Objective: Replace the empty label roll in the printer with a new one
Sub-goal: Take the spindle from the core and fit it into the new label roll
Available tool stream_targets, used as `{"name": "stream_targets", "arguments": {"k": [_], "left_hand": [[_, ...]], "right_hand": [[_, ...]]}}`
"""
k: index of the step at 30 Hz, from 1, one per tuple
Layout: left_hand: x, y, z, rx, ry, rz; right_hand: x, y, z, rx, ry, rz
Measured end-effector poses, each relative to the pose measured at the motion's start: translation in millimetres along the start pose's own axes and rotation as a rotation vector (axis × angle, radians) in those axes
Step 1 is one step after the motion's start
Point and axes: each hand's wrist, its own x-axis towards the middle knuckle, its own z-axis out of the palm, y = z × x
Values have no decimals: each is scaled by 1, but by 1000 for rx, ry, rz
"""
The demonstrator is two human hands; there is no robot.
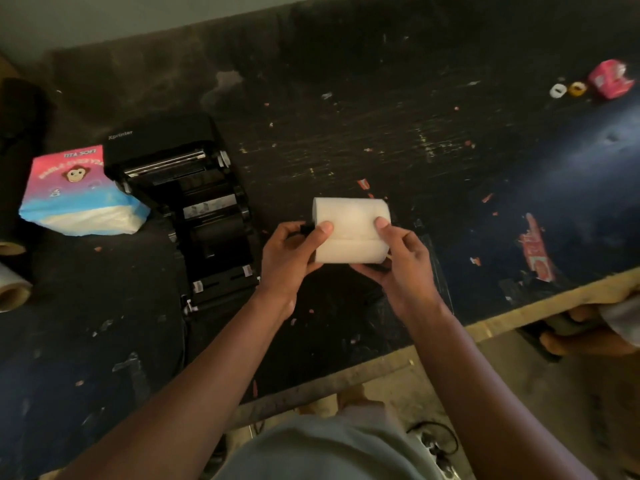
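A white label roll (349, 220) is held between both hands above the dark table, to the right of the printer. My left hand (289, 254) grips the roll's left end, where a small black part sticks out, thumb on top. My right hand (401, 258) cups the right end from below, its thumb pressed on the paper. The black label printer (187, 202) lies open at left, its lid folded back and its rollers and empty bay exposed.
A pink and blue tissue pack (79, 192) lies left of the printer. Cardboard roll cores (12, 292) sit at the far left edge. A pink packet (611, 79) and two small rings (568, 90) lie at back right. Another person's hand (585, 327) holds something at the table's front edge (485, 327).
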Motion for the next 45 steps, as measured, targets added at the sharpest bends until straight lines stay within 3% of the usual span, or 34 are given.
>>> {"name": "stream_targets", "arguments": {"k": [5, 7, 8, 10, 12, 14, 17, 25, 34, 45], "left_hand": [[22, -11, 30, 26, -123, 28], [32, -22, 32, 55, -78, -34], [36, -31, 32, 149, -25, -37], [41, -62, 33, 597, -7, 69], [39, -97, 33, 1036, -181, 199], [34, -124, 33, 1301, -342, 263], [30, -144, 36, 1522, -367, 352], [33, -131, 14, 1345, -233, 217], [3, -14, -41, 905, 22, 610], [-37, 39, -82, 870, 180, 834]], "right_hand": [[11, -21, -30, 92, 29, -65], [15, -31, -33, 91, 60, -91], [15, -36, -34, 95, 75, -98], [16, -40, -43, 122, 105, -95], [14, -41, -55, 158, 142, -83], [11, -39, -67, 175, 167, -75], [6, -35, -79, 176, 196, -81], [-11, -19, -87, 183, 233, -81], [-20, -5, -55, 163, 182, -16], [-31, 7, 4, 173, -4, 26]]}}
